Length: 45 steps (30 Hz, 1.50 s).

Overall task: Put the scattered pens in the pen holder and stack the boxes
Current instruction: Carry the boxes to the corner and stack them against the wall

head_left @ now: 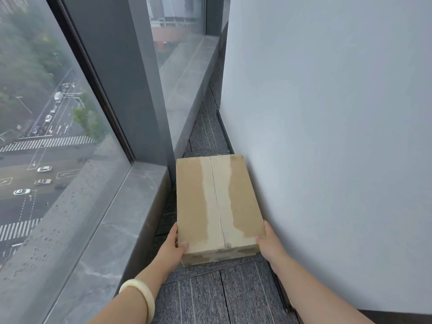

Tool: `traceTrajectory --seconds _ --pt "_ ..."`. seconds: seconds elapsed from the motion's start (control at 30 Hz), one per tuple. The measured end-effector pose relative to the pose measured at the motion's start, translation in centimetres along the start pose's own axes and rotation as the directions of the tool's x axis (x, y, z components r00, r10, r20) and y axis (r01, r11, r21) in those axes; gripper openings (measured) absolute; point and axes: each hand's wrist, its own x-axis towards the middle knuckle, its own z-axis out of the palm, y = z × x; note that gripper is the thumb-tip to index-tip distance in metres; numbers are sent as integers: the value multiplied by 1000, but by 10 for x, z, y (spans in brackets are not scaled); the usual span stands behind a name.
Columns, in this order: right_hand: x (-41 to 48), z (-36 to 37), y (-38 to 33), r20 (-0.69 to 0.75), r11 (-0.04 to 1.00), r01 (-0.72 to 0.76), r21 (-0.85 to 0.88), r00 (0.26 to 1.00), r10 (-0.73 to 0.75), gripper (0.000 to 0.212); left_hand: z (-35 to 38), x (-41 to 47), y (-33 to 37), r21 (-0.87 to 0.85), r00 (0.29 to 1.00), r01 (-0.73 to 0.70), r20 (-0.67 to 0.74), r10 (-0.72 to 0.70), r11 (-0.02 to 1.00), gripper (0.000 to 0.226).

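My left hand and right hand are clasped on the near corners of the cardboard box, thumbs on its lid, which lies flat on the carpet floor and runs away ahead of my hands between the window sill and the wall. It looks stiff, dry and not slippery, its lid flaps closed but untaped. I can't judge its weight, so I'd slide my fingers under the bottom edges, not the flaps.
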Motion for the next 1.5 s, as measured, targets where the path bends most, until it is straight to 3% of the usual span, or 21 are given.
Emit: traceTrajectory --seconds 0.23,0.33,0.7,0.87,1.17,1.3,1.5 --pt "-4 -3 -12 -26 996 -8 -84 1000 6 49 1 -3 13 99 999 38 -41 -34 994 75" --pt "-14 -9 -30 -57 986 20 -166 998 -30 60 -5 -14 30 109 994 47 -102 -36 993 80" --pt "-153 -42 -146 128 973 110 -202 988 -86 34 -27 -156 132 35 980 48 -194 -41 998 65" --pt "-255 -59 -206 239 983 118 -144 968 -81 23 -31 -260 165 -131 973 80 -203 -106 988 42" --pt "-481 -118 -310 407 986 122 -111 911 -67 27 -52 -507 231 -439 918 107 -301 -258 892 35" --pt "-559 -149 -324 498 971 208 -118 859 -123 16 -43 -612 238 -570 862 54 -388 -327 820 35" --pt "-665 -193 -291 664 898 391 -199 728 -170 21 14 -756 199 -702 744 -96 -521 -418 705 34"
